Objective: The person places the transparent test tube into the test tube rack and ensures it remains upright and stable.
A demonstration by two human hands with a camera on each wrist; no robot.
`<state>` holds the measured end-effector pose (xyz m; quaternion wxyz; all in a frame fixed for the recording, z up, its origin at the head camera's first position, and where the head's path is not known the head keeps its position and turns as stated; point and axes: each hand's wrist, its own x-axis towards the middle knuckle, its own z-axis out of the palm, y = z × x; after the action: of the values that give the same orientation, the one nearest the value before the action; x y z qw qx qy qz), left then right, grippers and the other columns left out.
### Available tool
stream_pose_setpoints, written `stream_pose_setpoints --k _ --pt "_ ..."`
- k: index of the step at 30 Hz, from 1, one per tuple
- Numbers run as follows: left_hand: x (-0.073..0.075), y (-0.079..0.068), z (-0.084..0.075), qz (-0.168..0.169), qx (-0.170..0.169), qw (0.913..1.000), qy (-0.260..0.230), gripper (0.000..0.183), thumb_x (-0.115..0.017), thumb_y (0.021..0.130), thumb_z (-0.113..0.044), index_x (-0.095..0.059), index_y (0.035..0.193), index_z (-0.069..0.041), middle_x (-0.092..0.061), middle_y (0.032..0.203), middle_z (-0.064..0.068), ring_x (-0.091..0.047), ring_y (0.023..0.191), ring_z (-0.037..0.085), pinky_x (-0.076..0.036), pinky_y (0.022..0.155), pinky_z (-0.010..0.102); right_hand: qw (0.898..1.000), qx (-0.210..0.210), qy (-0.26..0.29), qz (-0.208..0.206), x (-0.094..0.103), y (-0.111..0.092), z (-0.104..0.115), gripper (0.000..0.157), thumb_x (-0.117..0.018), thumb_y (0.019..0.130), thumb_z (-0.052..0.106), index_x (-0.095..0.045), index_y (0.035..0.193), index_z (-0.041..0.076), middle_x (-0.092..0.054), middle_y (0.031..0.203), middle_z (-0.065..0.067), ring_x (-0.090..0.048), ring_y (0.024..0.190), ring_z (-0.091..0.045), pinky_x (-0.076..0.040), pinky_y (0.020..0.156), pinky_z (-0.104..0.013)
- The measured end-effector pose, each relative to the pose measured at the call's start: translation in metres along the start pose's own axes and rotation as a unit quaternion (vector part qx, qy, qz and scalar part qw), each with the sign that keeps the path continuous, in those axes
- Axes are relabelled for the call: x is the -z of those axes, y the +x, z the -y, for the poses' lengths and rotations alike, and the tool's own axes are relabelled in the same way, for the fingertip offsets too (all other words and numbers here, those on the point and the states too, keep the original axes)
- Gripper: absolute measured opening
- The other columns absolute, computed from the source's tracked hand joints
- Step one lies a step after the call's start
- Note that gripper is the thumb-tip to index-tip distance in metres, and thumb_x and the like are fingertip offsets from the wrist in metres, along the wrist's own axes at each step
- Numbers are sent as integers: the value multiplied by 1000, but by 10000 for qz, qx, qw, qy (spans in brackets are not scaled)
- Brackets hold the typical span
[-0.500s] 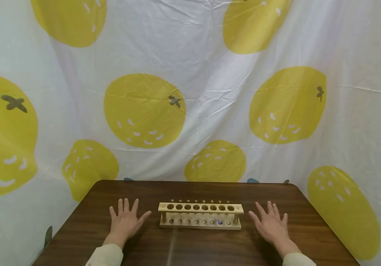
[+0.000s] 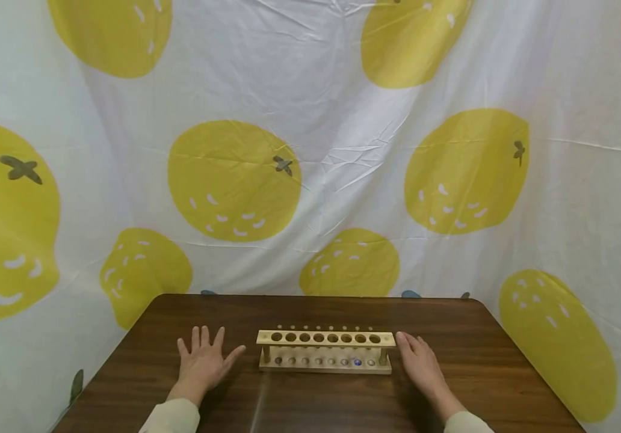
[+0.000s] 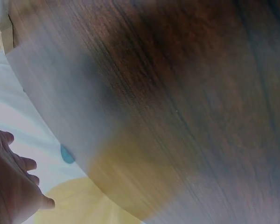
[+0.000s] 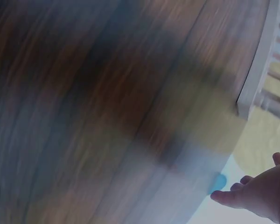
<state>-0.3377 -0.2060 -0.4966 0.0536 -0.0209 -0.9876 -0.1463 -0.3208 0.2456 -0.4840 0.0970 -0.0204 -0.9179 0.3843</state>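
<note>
A wooden test tube rack (image 2: 325, 370) stands upright on the table, with a row of round holes in its upper board. Low on the rack, toward its right end, a small shiny blue thing (image 2: 357, 362) shows; its kind is unclear. My left hand (image 2: 202, 365) is to the left of the rack, apart from it, fingers spread and straight. Close beside the rack's right end is my right hand (image 2: 420, 362), its fingers nearer together and relaxed. Whether its fingertips touch the rack cannot be told. In the right wrist view this hand (image 4: 263, 189) holds nothing.
The dark wooden table (image 2: 310, 409) has rounded far corners. Behind and at both sides hangs a white cloth (image 2: 337, 126) printed with large yellow fruit. A row of small peg tops (image 2: 331, 328) shows behind the rack's upper board.
My right hand has moved left to the rack's right end, and its spread fingers have come closer together. The left hand and the rack stay where they were.
</note>
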Motion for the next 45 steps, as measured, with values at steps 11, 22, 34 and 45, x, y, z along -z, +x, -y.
stream_pose_setpoints --k 11,22,34,45 --pt "0 -2 2 8 17 10000 -74 94 -32 94 -76 -39 150 -1 -18 153 40 -4 143 55 2 105 76 9878 -499 1469 -99 -14 -8 15 72 -33 106 53 -49 139 -8 -43 146 -29 -35 137 -47 -27 112 -58" --pt "5 -7 3 66 58 9997 -219 97 -30 92 -79 -50 141 3 -20 152 40 -4 142 57 2 105 77 9797 -665 1856 -362 -21 -9 13 52 -42 107 35 -56 131 -9 -49 140 -30 -41 133 -48 -32 109 -58" --pt "13 -14 7 282 171 9994 -49 93 -48 85 -79 -62 126 4 -42 138 39 -19 139 58 -4 105 78 9754 -636 2047 -508 -25 -11 17 50 -42 108 32 -55 132 -11 -47 141 -31 -39 134 -48 -30 110 -58" --pt "12 -19 14 428 90 9988 196 77 -68 82 -64 -65 120 2 -52 127 33 -35 130 56 -10 103 79 9746 -597 2091 -530 -27 -11 15 51 -43 108 32 -55 132 -11 -48 140 -31 -40 133 -48 -31 110 -58"
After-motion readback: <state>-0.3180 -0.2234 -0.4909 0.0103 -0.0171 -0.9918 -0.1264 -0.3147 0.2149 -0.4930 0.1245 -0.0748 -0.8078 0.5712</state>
